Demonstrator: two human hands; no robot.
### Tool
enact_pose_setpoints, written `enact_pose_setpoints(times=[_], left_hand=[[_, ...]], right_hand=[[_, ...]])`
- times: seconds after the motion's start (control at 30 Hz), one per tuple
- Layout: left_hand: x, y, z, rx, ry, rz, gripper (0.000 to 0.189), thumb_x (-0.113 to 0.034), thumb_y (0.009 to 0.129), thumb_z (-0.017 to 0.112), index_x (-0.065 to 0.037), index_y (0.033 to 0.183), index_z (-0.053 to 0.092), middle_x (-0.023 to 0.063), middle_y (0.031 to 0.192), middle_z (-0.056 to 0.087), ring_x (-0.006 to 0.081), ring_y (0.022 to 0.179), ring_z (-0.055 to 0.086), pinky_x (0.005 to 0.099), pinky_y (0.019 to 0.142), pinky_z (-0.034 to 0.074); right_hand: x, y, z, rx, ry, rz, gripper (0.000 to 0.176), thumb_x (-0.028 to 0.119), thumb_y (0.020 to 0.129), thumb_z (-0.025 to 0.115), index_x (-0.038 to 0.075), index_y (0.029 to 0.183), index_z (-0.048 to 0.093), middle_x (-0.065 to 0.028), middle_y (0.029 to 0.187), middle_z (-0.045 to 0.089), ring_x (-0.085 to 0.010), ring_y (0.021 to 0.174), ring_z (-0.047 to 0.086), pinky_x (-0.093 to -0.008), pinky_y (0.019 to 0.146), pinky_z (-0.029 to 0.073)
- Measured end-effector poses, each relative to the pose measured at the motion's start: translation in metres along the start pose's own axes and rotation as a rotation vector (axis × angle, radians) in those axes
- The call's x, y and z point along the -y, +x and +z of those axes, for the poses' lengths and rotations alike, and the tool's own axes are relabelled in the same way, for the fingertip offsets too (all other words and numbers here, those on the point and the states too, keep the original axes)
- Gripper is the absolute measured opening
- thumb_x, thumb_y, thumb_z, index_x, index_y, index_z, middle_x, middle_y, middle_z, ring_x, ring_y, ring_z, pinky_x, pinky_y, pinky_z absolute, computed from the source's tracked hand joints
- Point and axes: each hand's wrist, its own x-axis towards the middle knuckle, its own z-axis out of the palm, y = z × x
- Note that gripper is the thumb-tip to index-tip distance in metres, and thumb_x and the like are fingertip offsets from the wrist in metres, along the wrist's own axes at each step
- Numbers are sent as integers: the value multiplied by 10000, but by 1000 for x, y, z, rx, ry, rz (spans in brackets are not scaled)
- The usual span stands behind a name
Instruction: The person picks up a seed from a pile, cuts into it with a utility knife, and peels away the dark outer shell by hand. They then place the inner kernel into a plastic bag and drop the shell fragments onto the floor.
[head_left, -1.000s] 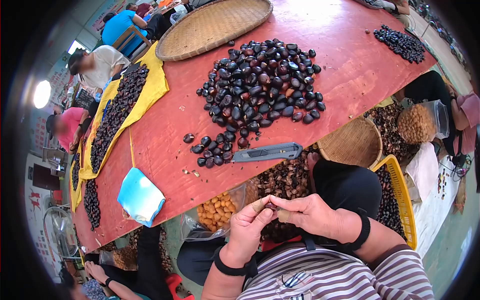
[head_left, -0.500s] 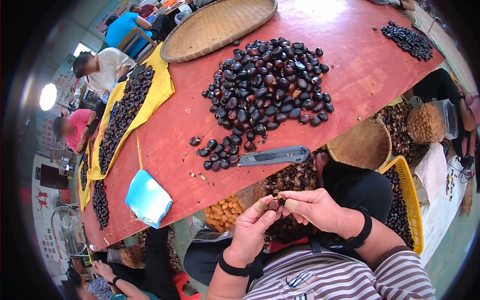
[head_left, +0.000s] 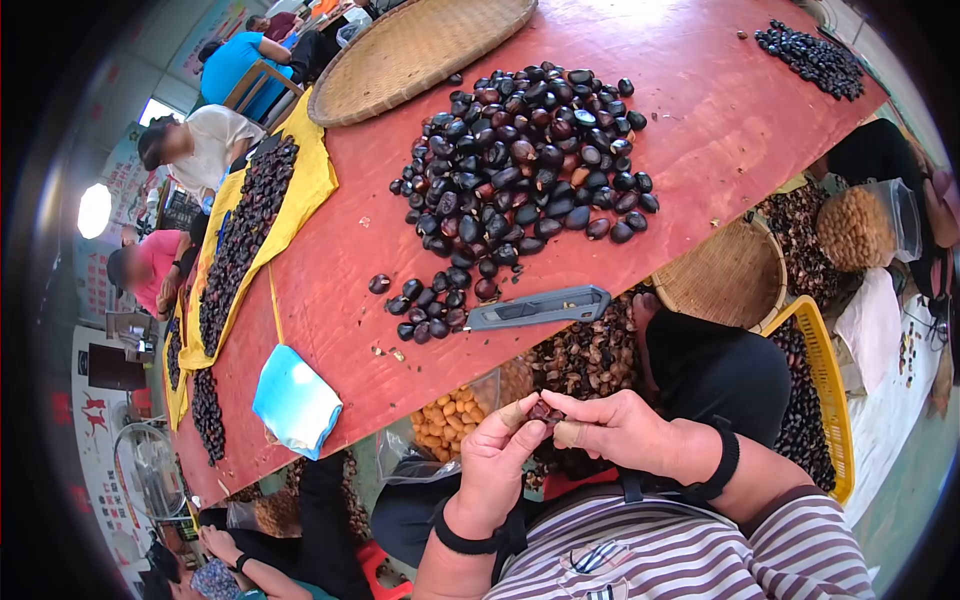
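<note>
A small dark brown chestnut (head_left: 545, 409) is pinched between the fingertips of both hands, held in the air over the lap, below the near edge of the table. The left hand (head_left: 492, 462) closes on it from below with thumb and forefinger; the right hand (head_left: 622, 432) grips it from the other side, its tan-taped fingertip (head_left: 566, 433) pressed against the shell. Each wrist wears a black band.

Just beyond the hands, under the table edge, sits a clear plastic bag of yellow peeled kernels (head_left: 447, 420), and beside it a heap of brown shell scraps (head_left: 590, 355). On the red wooden table (head_left: 700, 130) a grey utility knife (head_left: 538, 306) lies close to the edge, touching a small cluster of dark nuts (head_left: 430, 300); the big pile of glossy dark chestnuts (head_left: 520, 160) is further in, with a round woven bamboo tray (head_left: 420, 50) behind it. A light blue cloth (head_left: 295, 400) hangs over the edge to the left.

The nut is small and smooth, so it could likely slip from the pinch and drop among the scraps, where it would be hard to pick out. A nail pushed too hard could break the kernel or slide onto the untaped skin. The knife, so near the edge, could be knocked off by a rising arm
</note>
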Motion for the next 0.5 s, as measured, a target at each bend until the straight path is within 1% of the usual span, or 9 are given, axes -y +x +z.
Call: enact_pose_setpoints(times=[0.03, 0.13, 0.17, 0.23, 0.27, 0.37, 0.47, 0.5], left_hand=[[2, 1, -1, -2, 19, 14, 284, -41, 783, 539, -14, 1064, 507, 55, 970, 559, 105, 846, 543, 232, 741, 453], [8, 1, 2, 1, 40, 44, 277, -42, 791, 527, -9, 1065, 503, 58, 968, 559, 111, 854, 542, 244, 760, 453], [9, 1, 2, 3, 42, 49, 276, -43, 794, 523, -7, 1067, 500, 59, 968, 559, 113, 857, 542, 248, 768, 452], [4, 2, 4, 5, 5, -8, 273, -43, 797, 518, -7, 1067, 500, 59, 968, 558, 116, 863, 541, 254, 783, 449], [3, 3, 4, 7, -13, -40, 271, -43, 799, 515, -7, 1067, 499, 59, 968, 558, 118, 866, 540, 256, 791, 447], [4, 2, 3, 4, -65, -23, 272, -51, 798, 521, -14, 1067, 502, 53, 963, 559, 109, 857, 539, 241, 776, 445], [3, 0, 5, 1, -48, -8, 272, -58, 797, 528, -23, 1065, 507, 45, 947, 563, 85, 805, 533, 207, 712, 440], [3, 0, 5, 9, -30, 4, 273, -60, 797, 529, -25, 1066, 507, 42, 940, 565, 77, 788, 528, 197, 691, 432]], right_hand=[[-4, 1, 1, -15, 7, -45, 346, 136, 793, 549, 116, 1133, 486, -10, 689, 565, -86, 580, 497, -214, 548, 427], [-17, 8, 0, -82, -252, -272, 308, 127, 795, 533, 94, 1100, 501, -101, 735, 593, -166, 651, 568, -252, 591, 449], [-17, 8, -1, -81, -306, -256, 297, 124, 795, 529, 88, 1089, 506, -123, 749, 587, -182, 666, 575, -257, 598, 452], [-11, 7, -4, -83, -417, -225, 275, 119, 794, 523, 75, 1065, 515, -167, 776, 576, -214, 696, 588, -269, 613, 456], [-11, 5, -4, -83, -369, -259, 306, 130, 799, 527, 90, 1101, 499, -118, 731, 586, -165, 650, 569, -255, 588, 446], [-2, -2, -1, -46, -186, -94, 352, 146, 804, 531, 105, 1148, 468, -37, 684, 566, -96, 602, 510, -230, 555, 429], [2, -4, -1, 3, -115, 45, 402, 154, 802, 538, 122, 1188, 430, 19, 679, 531, -44, 580, 437, -195, 537, 411], [4, -5, -2, 11, -89, 81, 406, 157, 800, 540, 129, 1190, 428, 21, 681, 531, -41, 570, 432, -190, 532, 409]])
